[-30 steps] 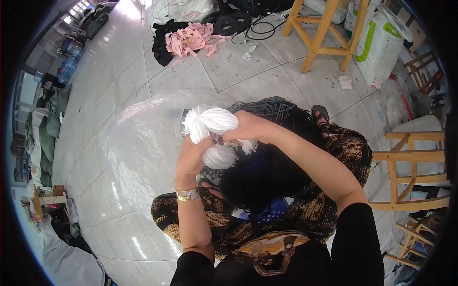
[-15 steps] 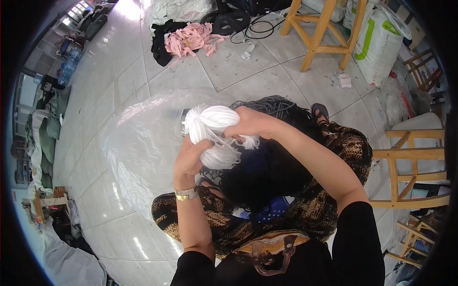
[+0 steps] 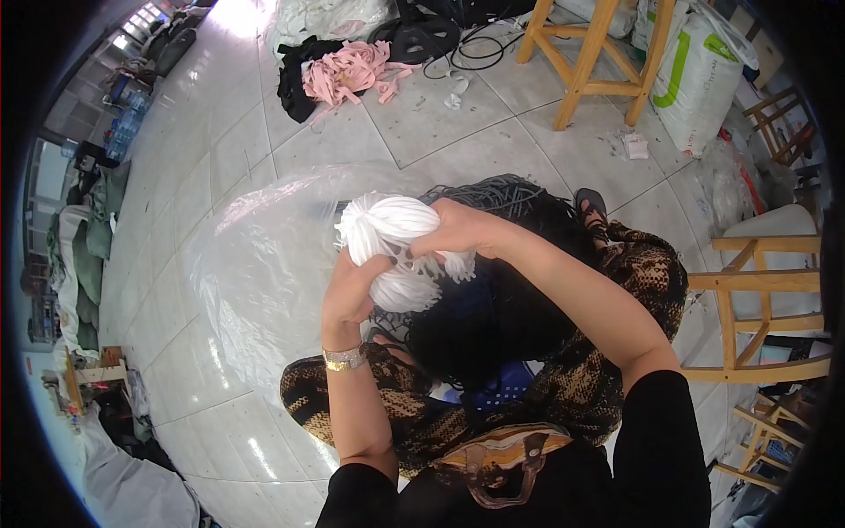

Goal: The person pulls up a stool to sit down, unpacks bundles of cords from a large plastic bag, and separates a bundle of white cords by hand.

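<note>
Both of my hands grip a thick bundle of white cord (image 3: pixel 392 220), gathered tight near its upper left end with strands looping down. My left hand (image 3: pixel 350 286) is closed around the lower left of the bundle, thumb on top. From the right, my right hand (image 3: pixel 453 231) pinches it, with the thumb pressed in near the left thumb. Some fingers are hidden behind the strands. Beneath lie a heap of black cords (image 3: pixel 475 326) across my lap and dark grey cords (image 3: pixel 506 195) beyond. A clear plastic sheet (image 3: pixel 255 273) spreads on the floor at the left.
Pink fabric strips (image 3: pixel 348 72) lie on black cloth at the far side. A wooden stool (image 3: pixel 603 88) and a white sack (image 3: pixel 700 84) stand at the far right, and another wooden stool (image 3: pixel 748 282) is at the right. A bag (image 3: pixel 502 458) rests against my waist.
My hands stay in nearly the same place. The lower loops of the white cord are drawn in slightly and bunched closer together between my hands.
</note>
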`<action>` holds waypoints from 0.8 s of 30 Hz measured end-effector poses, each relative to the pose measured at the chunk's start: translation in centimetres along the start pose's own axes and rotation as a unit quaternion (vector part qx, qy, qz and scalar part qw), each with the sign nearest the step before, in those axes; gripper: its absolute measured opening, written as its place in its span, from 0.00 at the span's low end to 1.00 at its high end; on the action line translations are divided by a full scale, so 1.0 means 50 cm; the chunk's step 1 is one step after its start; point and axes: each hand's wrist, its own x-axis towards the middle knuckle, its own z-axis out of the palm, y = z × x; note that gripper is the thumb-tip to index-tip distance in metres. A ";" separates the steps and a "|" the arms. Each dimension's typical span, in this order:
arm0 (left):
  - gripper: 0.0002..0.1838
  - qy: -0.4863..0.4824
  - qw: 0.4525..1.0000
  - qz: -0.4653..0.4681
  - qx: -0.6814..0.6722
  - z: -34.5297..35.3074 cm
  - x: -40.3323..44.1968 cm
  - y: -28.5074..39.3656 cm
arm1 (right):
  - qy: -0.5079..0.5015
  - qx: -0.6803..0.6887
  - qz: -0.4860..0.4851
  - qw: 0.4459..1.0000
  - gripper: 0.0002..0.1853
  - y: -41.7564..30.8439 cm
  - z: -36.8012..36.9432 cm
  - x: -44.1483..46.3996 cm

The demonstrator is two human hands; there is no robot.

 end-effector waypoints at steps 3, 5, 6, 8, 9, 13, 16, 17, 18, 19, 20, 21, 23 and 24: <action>0.26 -0.011 1.000 0.001 -0.011 -0.002 0.000 -0.002 | 0.039 0.041 0.043 0.997 0.09 -0.027 0.011 -0.022; 0.26 -0.008 1.000 0.000 -0.021 0.004 -0.001 0.004 | -0.002 0.025 0.034 0.999 0.10 0.002 0.006 -0.002; 0.26 -0.006 1.000 0.000 -0.025 0.007 -0.002 0.006 | -0.024 0.017 0.029 0.999 0.10 0.017 0.005 0.008; 0.25 0.008 1.000 0.006 -0.015 0.007 -0.002 0.001 | -0.008 0.004 0.013 1.000 0.13 0.037 0.009 0.018; 0.25 0.015 1.000 0.008 -0.009 0.007 -0.002 -0.001 | 0.001 -0.003 0.005 1.000 0.14 0.042 0.011 0.020; 0.26 -0.001 1.000 0.003 -0.011 0.005 -0.002 0.002 | 0.011 -0.010 0.005 1.000 0.16 0.042 0.010 0.019; 0.26 -0.009 1.000 -0.001 -0.014 0.003 -0.002 0.006 | 0.015 -0.007 0.016 1.000 0.14 0.011 0.001 0.007; 0.26 -0.009 1.000 -0.004 -0.007 -0.003 -0.001 0.002 | 0.020 0.002 0.023 1.000 0.17 0.006 -0.002 0.005; 0.26 -0.010 1.000 -0.008 -0.001 -0.005 0.000 0.001 | 0.025 0.012 0.030 0.999 0.19 0.003 -0.003 0.004; 0.26 -0.007 1.000 -0.006 -0.007 -0.004 0.000 0.000 | 0.016 0.025 0.031 0.999 0.19 0.002 -0.001 0.002; 0.26 -0.004 1.000 -0.003 -0.013 0.002 -0.001 0.003 | 0.007 0.038 0.032 0.999 0.19 0.002 0.002 0.001; 0.26 -0.002 1.000 -0.001 -0.019 0.006 -0.002 0.004 | -0.002 0.052 0.033 0.998 0.19 0.002 0.004 -0.001; 0.26 0.001 1.000 0.001 -0.019 0.006 -0.002 0.004 | 0.002 0.034 0.030 0.999 0.20 0.016 0.009 0.007; 0.26 0.001 1.000 0.002 -0.019 0.006 -0.002 0.004 | 0.004 0.026 0.028 0.999 0.20 0.023 0.012 0.010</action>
